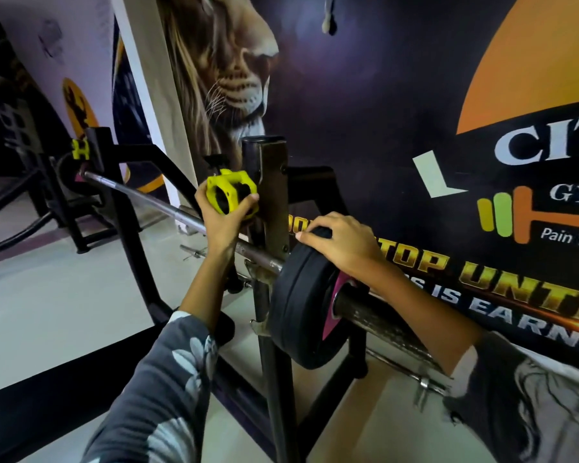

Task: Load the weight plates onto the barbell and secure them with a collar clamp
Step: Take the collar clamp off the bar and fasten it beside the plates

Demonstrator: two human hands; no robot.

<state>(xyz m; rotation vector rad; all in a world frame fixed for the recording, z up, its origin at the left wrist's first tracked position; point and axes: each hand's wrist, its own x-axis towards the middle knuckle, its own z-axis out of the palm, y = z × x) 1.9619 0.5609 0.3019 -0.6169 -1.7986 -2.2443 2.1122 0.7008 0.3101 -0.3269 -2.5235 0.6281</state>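
- Head view, centre of the frame: the left hand (222, 218) is closed around a yellow collar clamp (232, 191), fingers wrapped over its rim, holding it up just in front of the rack upright (270, 192) and above the barbell (141, 195); the clamp is off the bar.
- Right of centre: the right hand (340, 245) lies palm-down over the top edge of the black weight plates (301, 305), fingers curled on the rim; the plates sit on the barbell sleeve (381, 317), close to the upright.
- Upper left: a second yellow clamp (80, 149) already sits at the bar's far end.
- Handling, as I judge it: the plates are heavy, stiff and rubbery, best pushed at the rim; the clamp looks light, hard plastic, best gripped by its body with the lever free; the bare sleeve end at lower right is where it should slide on.
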